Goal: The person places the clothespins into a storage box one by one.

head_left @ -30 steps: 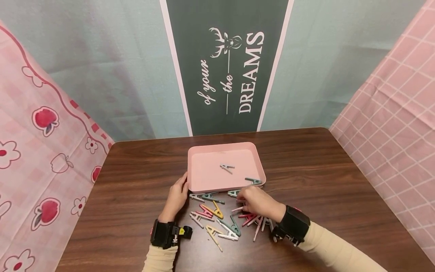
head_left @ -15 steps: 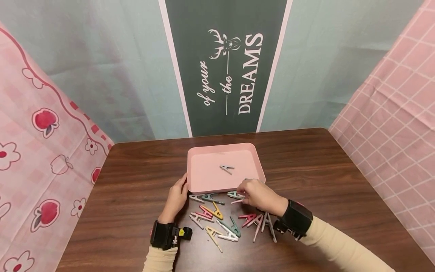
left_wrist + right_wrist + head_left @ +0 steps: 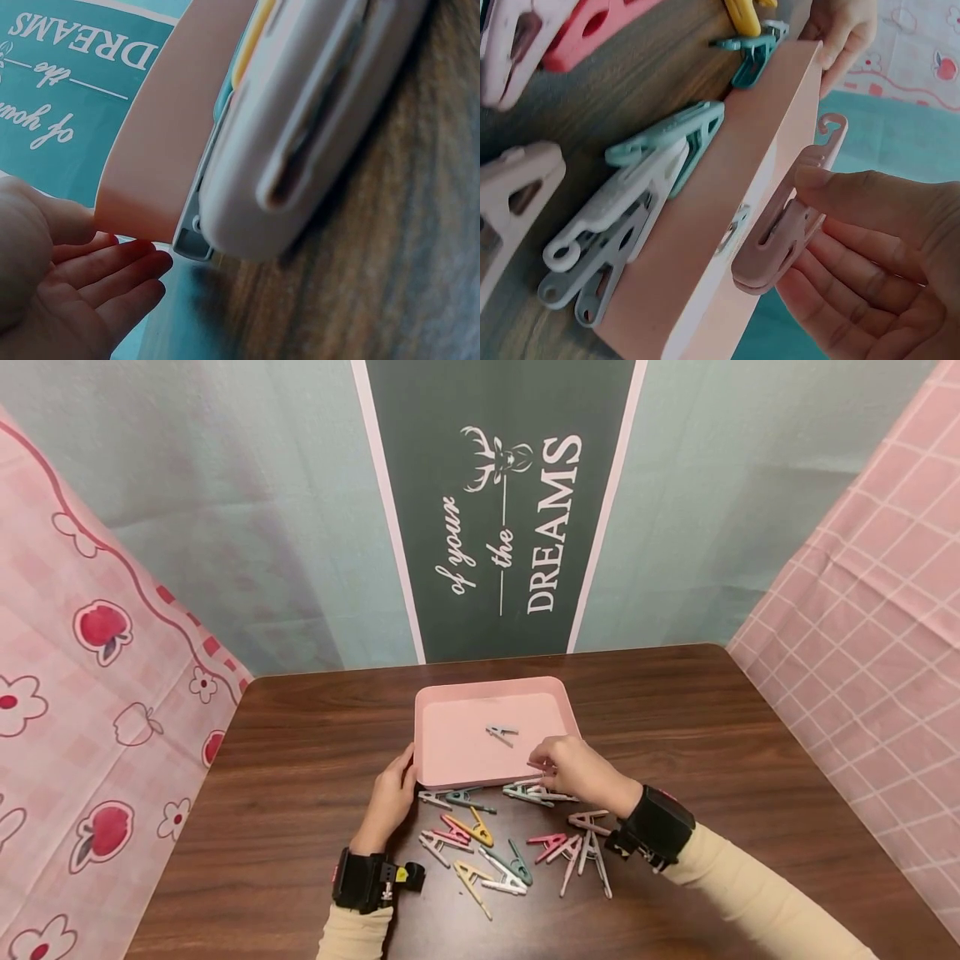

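Note:
My right hand (image 3: 581, 770) pinches a dusty pink clothespin (image 3: 791, 217) between thumb and fingers, over the near right corner of the pink tray (image 3: 457, 747). A small grey-blue clothespin (image 3: 501, 733) lies inside the tray. The right hand covers that tray corner in the head view. My left hand (image 3: 390, 793) rests against the tray's left side, its fingers (image 3: 112, 281) extended and its thumb at the tray's corner. Along the tray's near wall lie green, white and grey clothespins (image 3: 622, 210), with another teal clothespin (image 3: 465, 797) farther left.
Several loose clothespins are spread nearer the front: a yellow one (image 3: 480, 828), a pale yellow one (image 3: 472, 878), a white one (image 3: 504, 881), a dark green one (image 3: 517, 864) and a red one (image 3: 547, 843). A wooden table (image 3: 315, 735) carries everything, with curtains (image 3: 247, 510) around it.
My right hand has moved forward from the clothespins in front of the tray to above its near right corner, bringing the dusty pink clothespin along. The left hand has stayed in place.

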`<move>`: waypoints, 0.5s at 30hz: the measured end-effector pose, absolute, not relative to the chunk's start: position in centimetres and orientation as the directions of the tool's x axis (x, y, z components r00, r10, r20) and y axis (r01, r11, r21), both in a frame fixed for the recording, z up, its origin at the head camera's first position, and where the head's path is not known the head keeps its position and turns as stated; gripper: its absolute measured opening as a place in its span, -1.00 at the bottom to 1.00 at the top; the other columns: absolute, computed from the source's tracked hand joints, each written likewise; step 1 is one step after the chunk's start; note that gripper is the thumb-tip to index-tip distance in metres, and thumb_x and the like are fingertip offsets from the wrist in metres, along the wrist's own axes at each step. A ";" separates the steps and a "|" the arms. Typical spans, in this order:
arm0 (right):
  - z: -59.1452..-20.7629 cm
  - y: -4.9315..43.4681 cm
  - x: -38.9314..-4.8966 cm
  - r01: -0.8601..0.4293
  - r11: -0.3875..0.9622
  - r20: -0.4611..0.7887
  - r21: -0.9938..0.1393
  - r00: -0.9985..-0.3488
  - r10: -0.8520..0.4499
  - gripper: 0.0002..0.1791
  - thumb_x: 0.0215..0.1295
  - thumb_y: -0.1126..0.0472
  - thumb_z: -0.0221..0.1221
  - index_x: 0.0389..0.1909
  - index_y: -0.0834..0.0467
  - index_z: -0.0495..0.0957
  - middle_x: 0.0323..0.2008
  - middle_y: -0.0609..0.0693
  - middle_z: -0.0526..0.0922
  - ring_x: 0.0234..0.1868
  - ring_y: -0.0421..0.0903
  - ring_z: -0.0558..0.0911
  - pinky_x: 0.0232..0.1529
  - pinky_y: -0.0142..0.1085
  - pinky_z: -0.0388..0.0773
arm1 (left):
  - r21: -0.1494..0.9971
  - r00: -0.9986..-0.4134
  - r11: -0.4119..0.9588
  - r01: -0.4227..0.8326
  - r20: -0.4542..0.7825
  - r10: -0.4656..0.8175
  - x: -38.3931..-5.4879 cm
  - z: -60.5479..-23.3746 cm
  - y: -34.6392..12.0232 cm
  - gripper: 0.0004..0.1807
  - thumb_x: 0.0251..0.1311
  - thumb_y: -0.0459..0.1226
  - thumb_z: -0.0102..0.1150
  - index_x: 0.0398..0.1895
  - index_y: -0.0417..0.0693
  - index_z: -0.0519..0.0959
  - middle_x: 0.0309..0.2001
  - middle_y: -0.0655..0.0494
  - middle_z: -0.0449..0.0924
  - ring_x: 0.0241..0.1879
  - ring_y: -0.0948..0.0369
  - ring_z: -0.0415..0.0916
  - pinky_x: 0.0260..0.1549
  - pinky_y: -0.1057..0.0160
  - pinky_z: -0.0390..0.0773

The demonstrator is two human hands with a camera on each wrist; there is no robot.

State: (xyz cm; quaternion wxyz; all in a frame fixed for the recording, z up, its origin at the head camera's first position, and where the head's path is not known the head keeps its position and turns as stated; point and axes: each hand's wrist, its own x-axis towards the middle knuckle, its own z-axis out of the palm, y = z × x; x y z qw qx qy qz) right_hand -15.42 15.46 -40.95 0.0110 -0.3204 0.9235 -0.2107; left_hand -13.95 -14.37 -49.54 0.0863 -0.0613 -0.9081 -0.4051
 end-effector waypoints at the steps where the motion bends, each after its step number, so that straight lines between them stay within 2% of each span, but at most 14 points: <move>1: -40.9 15.6 -15.6 -0.579 0.710 0.116 -0.400 -0.801 -0.588 -0.77 -0.05 0.40 0.40 -0.29 0.26 0.68 -0.42 0.03 0.69 -0.39 -0.18 0.58 -0.37 -0.40 0.60 | 0.724 -0.977 0.665 0.184 0.209 0.042 -13.9 -49.5 -14.4 -0.55 0.33 -0.47 -0.04 0.27 -0.45 0.35 0.20 -0.42 0.46 0.22 -0.23 0.45 0.21 -0.15 0.46; 6: -41.1 15.9 -16.2 -0.553 0.724 0.126 -0.412 -0.822 -0.556 -0.78 -0.05 0.41 0.39 -0.31 0.26 0.68 -0.44 0.02 0.68 -0.43 -0.20 0.53 -0.40 -0.40 0.55 | 0.719 -0.975 0.668 0.190 0.216 0.044 -13.9 -49.5 -14.4 -0.56 0.33 -0.47 -0.03 0.27 -0.46 0.35 0.20 -0.43 0.46 0.21 -0.23 0.45 0.21 -0.15 0.46; 15: -41.3 16.3 -17.3 -0.499 0.743 0.092 -0.447 -0.851 -0.516 -0.77 -0.02 0.41 0.38 -0.26 0.29 0.68 -0.39 0.09 0.70 -0.40 -0.11 0.60 -0.40 -0.38 0.57 | 0.728 -0.980 0.663 0.174 0.196 0.042 -14.0 -49.5 -14.4 -0.55 0.34 -0.47 -0.04 0.28 -0.44 0.35 0.21 -0.41 0.46 0.22 -0.22 0.45 0.22 -0.15 0.46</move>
